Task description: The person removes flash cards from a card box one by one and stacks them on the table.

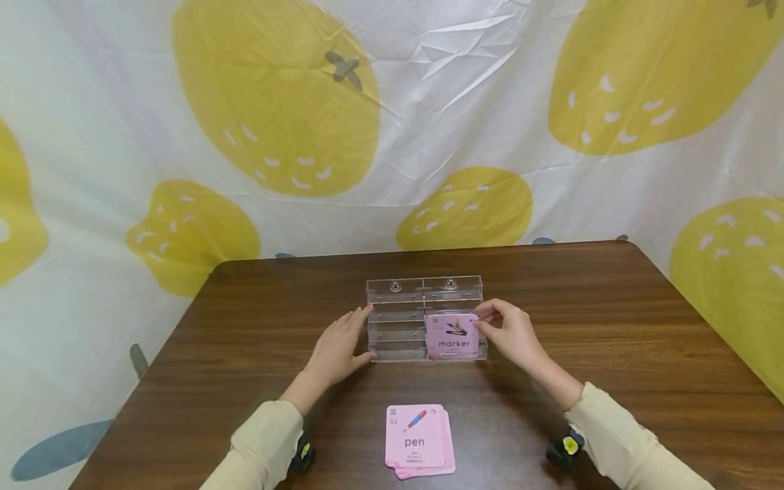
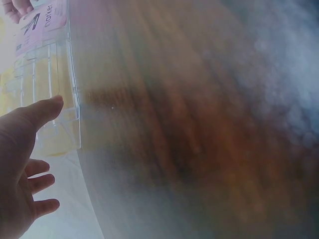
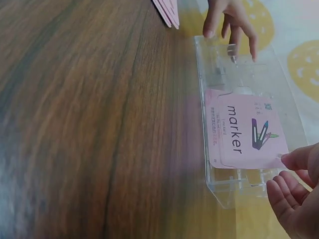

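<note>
A clear plastic card rack [image 1: 397, 326] with two columns of tiers stands on the table. In its lower right part sits a pink card [image 1: 453, 346] printed "marker". My right hand [image 1: 513, 335] pinches this card at its upper right corner, thumb on the printed face, as the right wrist view also shows. At the rack's left side is my left hand [image 1: 335, 348], its fingers stretched out along that edge. The left thumb [image 2: 50, 107] lies at the front lower corner of the rack in the left wrist view.
A small stack of pink cards, topped by a "pen" card [image 1: 414, 435], lies nearer to me on the dark wooden table [image 1: 257, 327]. Behind the table hangs a white cloth [image 1: 392, 136] with yellow fruit shapes.
</note>
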Demonstrator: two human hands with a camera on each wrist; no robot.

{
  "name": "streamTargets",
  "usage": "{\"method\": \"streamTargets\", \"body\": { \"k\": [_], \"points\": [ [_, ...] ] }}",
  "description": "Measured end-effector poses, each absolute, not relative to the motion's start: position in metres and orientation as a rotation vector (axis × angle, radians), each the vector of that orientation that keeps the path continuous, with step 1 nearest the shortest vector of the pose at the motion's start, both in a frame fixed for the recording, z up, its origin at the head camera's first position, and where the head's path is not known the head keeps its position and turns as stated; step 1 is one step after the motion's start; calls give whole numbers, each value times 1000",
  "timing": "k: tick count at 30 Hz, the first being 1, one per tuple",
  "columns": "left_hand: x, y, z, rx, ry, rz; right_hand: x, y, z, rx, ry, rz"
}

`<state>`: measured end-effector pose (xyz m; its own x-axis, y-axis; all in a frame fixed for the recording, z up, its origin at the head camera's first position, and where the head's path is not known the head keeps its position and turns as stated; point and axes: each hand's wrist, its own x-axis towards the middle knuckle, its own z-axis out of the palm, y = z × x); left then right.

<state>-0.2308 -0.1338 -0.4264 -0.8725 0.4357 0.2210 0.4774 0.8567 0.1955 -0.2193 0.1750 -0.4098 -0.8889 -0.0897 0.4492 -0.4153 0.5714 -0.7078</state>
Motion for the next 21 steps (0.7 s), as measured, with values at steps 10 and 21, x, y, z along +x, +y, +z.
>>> {"method": "streamTargets", "body": {
  "k": [10,21],
  "points": [
    [-230,-134,-425,-714,-2855,-376,-226,175,-413,417,-2434,1268],
    [-231,-134,-426,-714,-2854,-376,-228,181,-412,386,-2428,1335]
  ]
}}
